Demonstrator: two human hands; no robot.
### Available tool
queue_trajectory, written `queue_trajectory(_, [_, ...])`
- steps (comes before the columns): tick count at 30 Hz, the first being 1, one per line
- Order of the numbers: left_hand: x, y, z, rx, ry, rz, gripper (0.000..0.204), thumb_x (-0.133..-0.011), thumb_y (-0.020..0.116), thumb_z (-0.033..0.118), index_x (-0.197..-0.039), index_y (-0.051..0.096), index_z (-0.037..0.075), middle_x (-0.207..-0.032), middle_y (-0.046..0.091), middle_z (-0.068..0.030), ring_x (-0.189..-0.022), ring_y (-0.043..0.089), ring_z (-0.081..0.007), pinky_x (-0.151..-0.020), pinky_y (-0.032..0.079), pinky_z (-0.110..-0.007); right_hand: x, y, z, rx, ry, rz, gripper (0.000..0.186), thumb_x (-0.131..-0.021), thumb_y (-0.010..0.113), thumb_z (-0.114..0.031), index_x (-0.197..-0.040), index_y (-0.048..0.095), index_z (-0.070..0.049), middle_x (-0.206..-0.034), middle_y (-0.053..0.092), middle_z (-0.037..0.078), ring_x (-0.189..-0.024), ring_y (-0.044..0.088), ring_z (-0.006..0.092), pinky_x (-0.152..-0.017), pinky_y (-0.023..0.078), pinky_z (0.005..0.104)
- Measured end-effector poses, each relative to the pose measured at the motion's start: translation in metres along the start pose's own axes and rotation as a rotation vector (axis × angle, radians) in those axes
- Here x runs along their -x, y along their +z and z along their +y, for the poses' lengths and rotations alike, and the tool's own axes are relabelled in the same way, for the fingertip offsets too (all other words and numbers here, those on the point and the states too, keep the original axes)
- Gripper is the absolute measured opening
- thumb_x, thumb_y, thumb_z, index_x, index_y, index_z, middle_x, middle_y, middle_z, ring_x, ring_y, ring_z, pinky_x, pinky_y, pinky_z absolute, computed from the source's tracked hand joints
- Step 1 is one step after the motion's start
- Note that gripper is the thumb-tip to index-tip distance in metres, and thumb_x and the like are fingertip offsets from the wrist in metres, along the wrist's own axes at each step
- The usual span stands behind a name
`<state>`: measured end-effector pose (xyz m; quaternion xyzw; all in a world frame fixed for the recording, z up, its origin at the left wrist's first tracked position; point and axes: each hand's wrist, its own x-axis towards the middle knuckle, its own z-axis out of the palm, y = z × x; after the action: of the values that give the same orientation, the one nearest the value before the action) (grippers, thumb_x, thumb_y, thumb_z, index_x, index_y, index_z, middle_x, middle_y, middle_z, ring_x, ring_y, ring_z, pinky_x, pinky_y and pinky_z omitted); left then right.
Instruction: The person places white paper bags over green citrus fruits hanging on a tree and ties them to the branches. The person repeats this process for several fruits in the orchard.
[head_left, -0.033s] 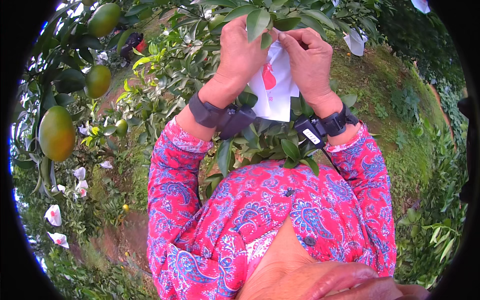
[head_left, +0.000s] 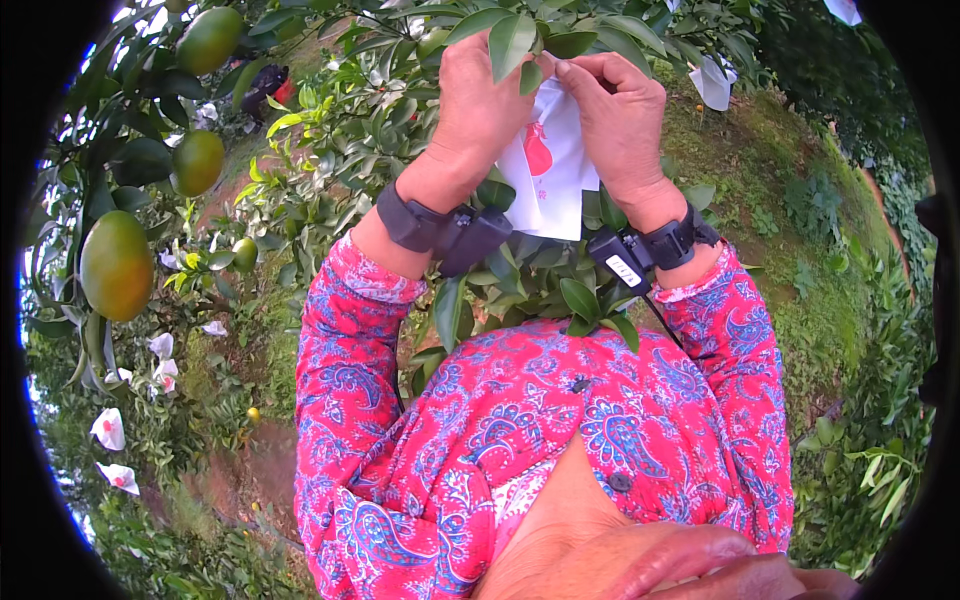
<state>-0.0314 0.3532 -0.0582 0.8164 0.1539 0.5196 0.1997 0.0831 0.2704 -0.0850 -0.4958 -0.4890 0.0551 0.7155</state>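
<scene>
A white paper fruit bag [head_left: 562,190] with a red print hangs down between my hands among the leaves. My left hand [head_left: 482,105] is closed at the bag's upper left, its fingertips partly covered by green leaves [head_left: 513,46]. On the other side, my right hand [head_left: 622,120] pinches the top edge of the bag between thumb and fingers. The two hands nearly meet at the bag's neck, just under a leafy twig. What is inside the bag cannot be seen.
Large green-orange fruits [head_left: 117,266] hang on a branch at the left. Several other white bags [head_left: 108,429] show at the lower left, and another bag [head_left: 712,84] hangs at the upper right. Leafy shoots [head_left: 590,305] stand between my forearms. A mossy slope [head_left: 745,180] lies at the right.
</scene>
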Motion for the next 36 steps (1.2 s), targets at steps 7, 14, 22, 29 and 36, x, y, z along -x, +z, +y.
queue_trajectory(7, [0.004,-0.008,0.001,0.292,-0.435,-0.046,0.023,-0.085,0.071,0.009,-0.105,0.061,0.003,-0.099,0.067,-0.0042,-0.087,0.063,-0.0103,-0.075,0.05,-0.025,-0.004,0.009,0.009,-0.204,0.213,0.032,0.017,-0.084,0.07,-0.011,-0.081,0.069,0.006,-0.076,0.066,0.0,-0.065,0.057,0.0057,-0.06,0.046,0.0216])
queue_trajectory(14, [0.008,-0.014,-0.003,0.371,-0.335,-0.023,0.017,-0.085,0.069,0.004,-0.102,0.065,0.002,-0.098,0.068,-0.0044,-0.086,0.062,-0.0107,-0.08,0.049,-0.025,-0.005,0.012,0.02,-0.716,0.466,-0.151,0.011,-0.085,0.072,-0.011,-0.082,0.067,-0.001,-0.075,0.064,-0.001,-0.064,0.054,0.0044,-0.057,0.044,0.0217])
queue_trajectory(22, [0.004,-0.033,-0.007,0.193,-0.356,-0.091,0.019,-0.089,0.064,0.005,-0.107,0.063,0.002,-0.1,0.066,0.0007,-0.092,0.059,-0.0072,-0.091,0.044,-0.025,-0.062,0.016,0.049,-0.523,0.315,-0.563,0.013,-0.087,0.069,-0.012,-0.089,0.071,0.0,-0.08,0.067,0.0,-0.07,0.058,0.0056,-0.064,0.047,0.0219])
queue_trajectory(29, [0.006,-0.048,0.008,0.345,-0.566,0.043,0.024,-0.082,0.074,0.018,-0.094,0.066,-0.001,-0.089,0.069,-0.004,-0.08,0.06,-0.0082,-0.07,0.049,-0.024,-0.065,0.026,0.053,-0.475,0.41,-0.673,0.014,-0.09,0.067,-0.016,-0.091,0.07,-0.003,-0.083,0.068,-0.001,-0.072,0.059,0.003,-0.063,0.048,0.0214])
queue_trajectory(36, [0.01,-0.065,0.014,-0.086,-0.244,0.077,0.037,-0.074,0.08,0.021,-0.102,0.066,0.0,-0.09,0.072,-0.0084,-0.077,0.065,-0.0117,-0.073,0.052,-0.027,-0.068,0.035,0.036,-0.407,0.246,-0.664,0.019,-0.09,0.068,-0.016,-0.075,0.06,-0.007,-0.073,0.059,-0.006,-0.067,0.049,0.0019,-0.061,0.04,0.0193])
